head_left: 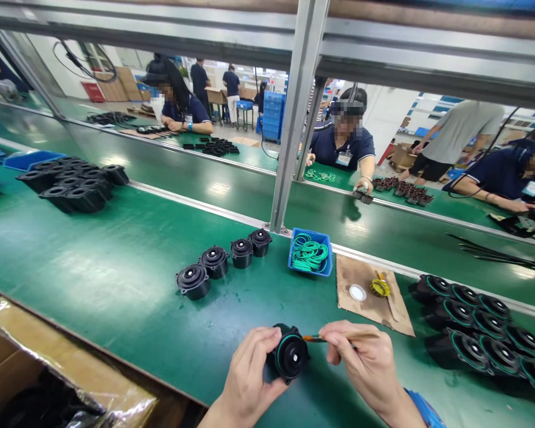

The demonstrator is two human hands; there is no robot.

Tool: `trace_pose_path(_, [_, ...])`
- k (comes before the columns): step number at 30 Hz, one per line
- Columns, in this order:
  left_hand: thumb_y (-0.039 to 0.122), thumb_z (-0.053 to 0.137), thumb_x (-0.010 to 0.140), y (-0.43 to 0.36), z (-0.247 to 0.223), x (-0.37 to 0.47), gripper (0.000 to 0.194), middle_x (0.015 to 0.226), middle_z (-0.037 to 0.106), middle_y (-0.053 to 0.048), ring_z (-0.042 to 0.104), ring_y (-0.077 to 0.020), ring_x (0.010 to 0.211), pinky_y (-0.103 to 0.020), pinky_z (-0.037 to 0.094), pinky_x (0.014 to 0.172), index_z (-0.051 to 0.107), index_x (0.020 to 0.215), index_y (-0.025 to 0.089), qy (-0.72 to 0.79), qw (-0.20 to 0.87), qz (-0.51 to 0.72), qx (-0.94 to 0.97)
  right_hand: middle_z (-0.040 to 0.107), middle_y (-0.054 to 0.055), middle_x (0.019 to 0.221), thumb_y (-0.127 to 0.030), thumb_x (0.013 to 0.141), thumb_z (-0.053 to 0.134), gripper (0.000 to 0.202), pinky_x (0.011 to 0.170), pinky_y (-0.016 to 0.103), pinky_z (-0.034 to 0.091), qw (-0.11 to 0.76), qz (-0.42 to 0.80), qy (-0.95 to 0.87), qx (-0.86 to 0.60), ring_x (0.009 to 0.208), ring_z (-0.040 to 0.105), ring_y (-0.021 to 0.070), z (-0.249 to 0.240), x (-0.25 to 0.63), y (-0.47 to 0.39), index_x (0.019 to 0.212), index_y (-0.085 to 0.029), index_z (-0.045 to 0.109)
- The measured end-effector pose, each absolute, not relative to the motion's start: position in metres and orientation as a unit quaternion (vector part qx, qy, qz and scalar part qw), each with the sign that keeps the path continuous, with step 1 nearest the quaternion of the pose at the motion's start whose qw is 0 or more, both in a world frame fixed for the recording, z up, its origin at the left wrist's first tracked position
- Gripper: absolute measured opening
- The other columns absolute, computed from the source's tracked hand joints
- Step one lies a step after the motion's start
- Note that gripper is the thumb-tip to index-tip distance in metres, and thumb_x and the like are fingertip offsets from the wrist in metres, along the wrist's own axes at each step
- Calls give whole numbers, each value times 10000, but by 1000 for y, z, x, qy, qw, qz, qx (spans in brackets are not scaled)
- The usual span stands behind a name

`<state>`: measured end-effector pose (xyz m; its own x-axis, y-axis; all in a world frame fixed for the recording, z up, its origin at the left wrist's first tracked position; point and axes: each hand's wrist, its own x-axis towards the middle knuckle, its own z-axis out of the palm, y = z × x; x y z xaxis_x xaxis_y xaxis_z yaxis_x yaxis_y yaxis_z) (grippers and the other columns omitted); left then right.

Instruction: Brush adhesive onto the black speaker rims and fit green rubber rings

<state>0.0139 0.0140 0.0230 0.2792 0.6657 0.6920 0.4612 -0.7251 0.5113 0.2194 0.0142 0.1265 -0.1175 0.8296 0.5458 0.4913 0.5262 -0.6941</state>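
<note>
My left hand (249, 371) is closed round a black round housing (293, 356), tilted so its stepped top faces me. A green rubber ring (280, 351) lies around that top. In my right hand (368, 362) is a slim paintbrush (314, 339), pinched between thumb and fingers. The brush's orange-brown tip touches or nearly touches the housing's upper right edge; I cannot tell which. Beyond my hands, a blue bin (311, 252) holds many green rings. To its right, a stained cardboard sheet (365, 303) carries a small yellow pot (378, 287) and a white round lid (357, 292).
Several black housings (214, 261) stand in a row left of the bin. More housings with green rings (485, 333) are grouped at right, and others (78, 181) at far left. A metal post (289, 137) rises behind the bin. An open carton (62, 368) sits lower left. Co-workers sit opposite.
</note>
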Motion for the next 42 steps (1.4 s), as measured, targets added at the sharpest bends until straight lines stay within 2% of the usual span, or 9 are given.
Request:
trace_pose_path(8, [148,645,840,10,37,17,354,990,728,-143,722,-253,928,-360,638,794,545,1180,135,342,55,485,803,644,4,471,-312,1030,496,549,551,166,545,486,163,-741,-433,545,719,147,119,213,14,501,-198,588])
trace_pose_path(14, [154,649,824,8,37,22,356,1011,714,-133,711,-246,944,-366,631,809,543,1163,144,349,103,488,794,649,-1,542,-332,1034,486,388,458,182,464,450,159,-776,-413,411,588,95,124,210,13,717,-177,649])
trace_pose_path(19, [147,653,813,8,37,26,372,1014,714,-123,710,-259,962,-386,626,818,533,1164,170,348,131,483,793,669,11,607,-307,1053,424,414,535,205,475,433,169,-807,-365,516,611,108,127,209,8,690,-199,592])
trace_pose_path(26, [203,670,830,6,27,28,441,1103,700,-146,686,-290,1054,-441,598,908,514,1241,169,338,149,463,806,668,6,627,-345,1057,421,360,564,229,467,405,191,-830,-332,526,587,116,121,210,0,779,-203,601])
trace_pose_path(32, [84,666,766,3,37,29,434,1067,715,-134,702,-270,1019,-402,613,887,547,1177,157,349,126,461,806,662,7,592,-319,1049,438,396,524,197,471,422,159,-805,-387,492,610,108,129,216,10,716,-195,613])
trace_pose_path(35, [81,667,774,3,40,30,442,1074,714,-134,702,-268,1020,-398,614,883,547,1192,160,353,126,458,806,649,18,542,-304,1050,427,485,479,201,469,422,109,-796,-420,453,620,115,126,220,15,609,-198,600])
trace_pose_path(38, [90,659,790,3,40,30,433,1069,718,-129,705,-267,1014,-396,618,870,546,1201,171,355,128,463,802,613,15,463,-264,1048,425,575,471,203,494,428,77,-787,-437,494,682,142,121,224,16,487,-217,546])
trace_pose_path(42, [94,656,786,4,42,30,443,1078,715,-123,699,-274,1022,-409,612,871,541,1204,183,362,146,457,799,592,2,441,-252,1048,421,558,481,207,505,432,72,-780,-447,491,676,139,121,222,14,505,-223,549])
